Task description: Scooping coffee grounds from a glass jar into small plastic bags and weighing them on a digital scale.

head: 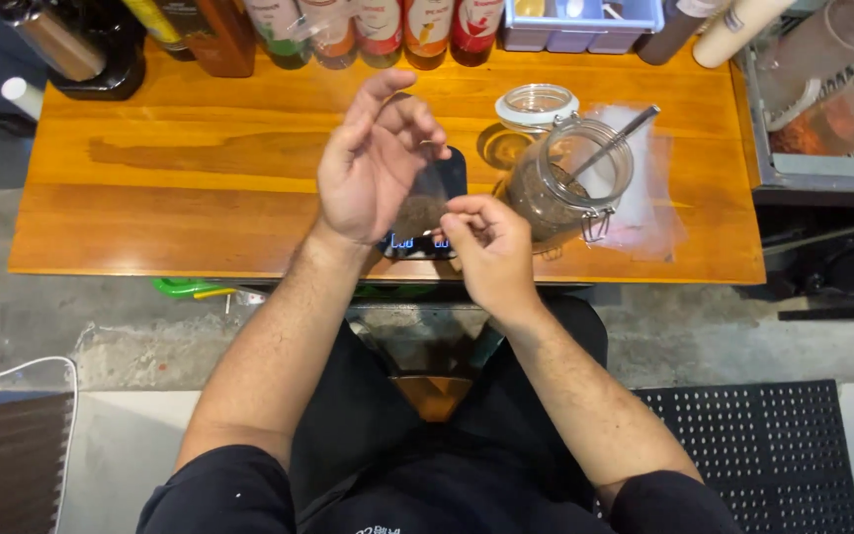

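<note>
Small clear bag (429, 203), dark loose contents in its lower part, held up over the black digital scale (427, 237) on the wooden counter (200, 168). Left hand (373, 163) holds the bag's top edge, fingers half curled, thumb raised. Right hand (486, 247) pinches the bag's lower side between thumb and forefinger. Just right: open glass jar (570, 178) (hinged lid (536, 104) flipped back), metal spoon (613, 143) standing inside. Bottles (378, 30) line the far edge.

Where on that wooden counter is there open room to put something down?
The wooden counter's left half, between the bottle row and the near edge, is bare. It is crowded around the black scale, both hands and the open glass jar.
</note>
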